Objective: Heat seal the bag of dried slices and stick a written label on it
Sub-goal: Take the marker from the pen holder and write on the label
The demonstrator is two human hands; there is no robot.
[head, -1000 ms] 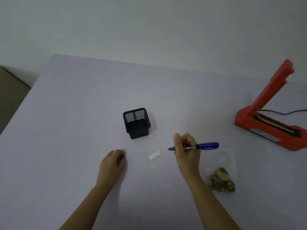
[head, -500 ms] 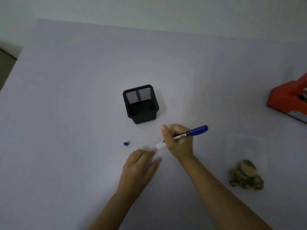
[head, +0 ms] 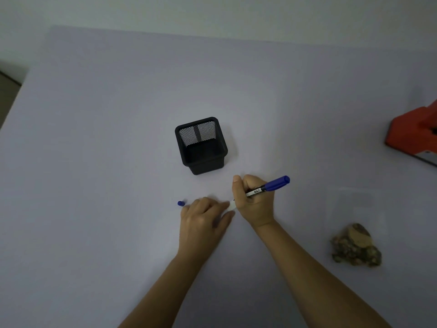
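having been slid onto the white label (head: 232,206), left hand (head: 203,218) laid flat, blue marker (head: 272,185) gripped by right hand (head: 254,202), slanted, tip pointed lower-left

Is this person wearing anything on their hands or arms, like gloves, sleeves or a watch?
No. The left hand and right hand are ungloved, with no rings visible. The left forearm and right forearm are uncovered down to the frame's edge: no sleeves, watch or bracelet show.
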